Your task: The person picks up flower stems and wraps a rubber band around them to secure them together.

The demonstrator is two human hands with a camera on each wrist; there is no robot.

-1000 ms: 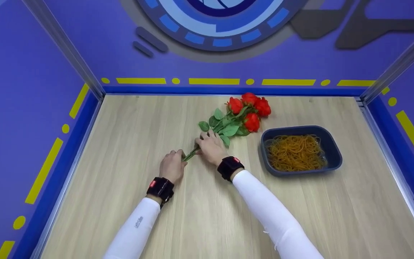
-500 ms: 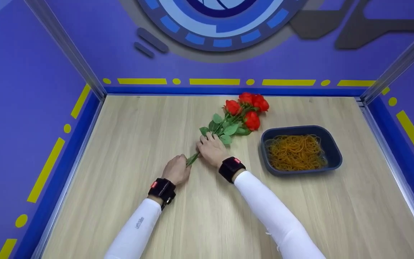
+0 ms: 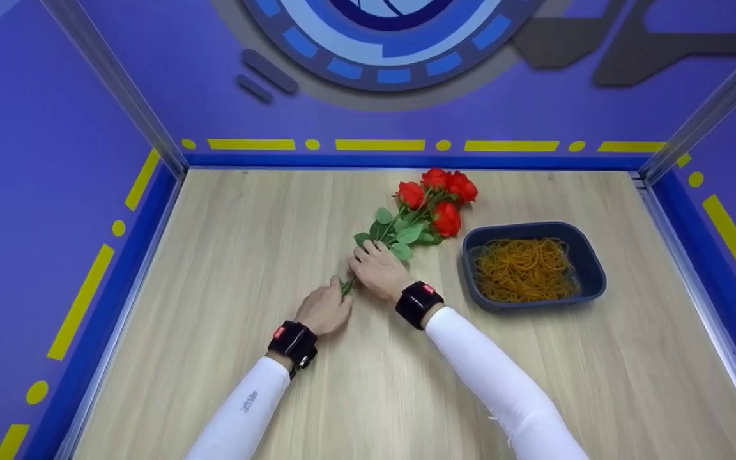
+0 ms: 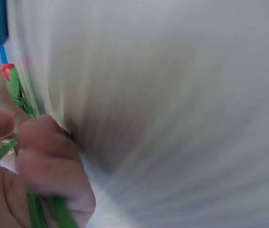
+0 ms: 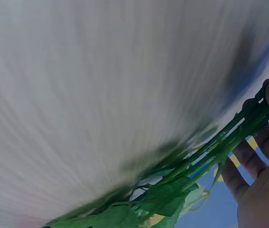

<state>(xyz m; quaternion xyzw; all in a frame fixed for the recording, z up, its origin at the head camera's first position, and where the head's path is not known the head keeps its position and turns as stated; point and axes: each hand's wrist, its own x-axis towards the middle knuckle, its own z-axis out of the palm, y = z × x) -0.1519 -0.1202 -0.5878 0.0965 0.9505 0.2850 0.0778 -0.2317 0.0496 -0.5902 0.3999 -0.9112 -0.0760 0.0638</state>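
A bunch of red roses (image 3: 446, 219) with green leaves lies on the table, its blooms pointing to the back right. My right hand (image 3: 381, 271) grips the stems just below the leaves. Lower down, my left hand (image 3: 325, 310) holds the stem ends, close beside the right hand. Green stems (image 4: 37, 211) pass between the curled left fingers in the left wrist view. In the right wrist view, the bundled stems (image 5: 219, 147) run into the right hand's grasp, with leaves (image 5: 165, 197) below. The stem tips are mostly hidden by the left hand in the head view.
A dark grey plastic container (image 3: 598, 281) holding a heap of yellow-orange rubber bands (image 3: 524, 268) stands right of the roses. Blue panels (image 3: 342, 121) rise along the back and both sides of the wooden table (image 3: 246, 223).
My left hand has moved rightward and nearer to the right hand, so less stem shows between them. The right hand has shifted slightly toward me, and the blooms slightly left.
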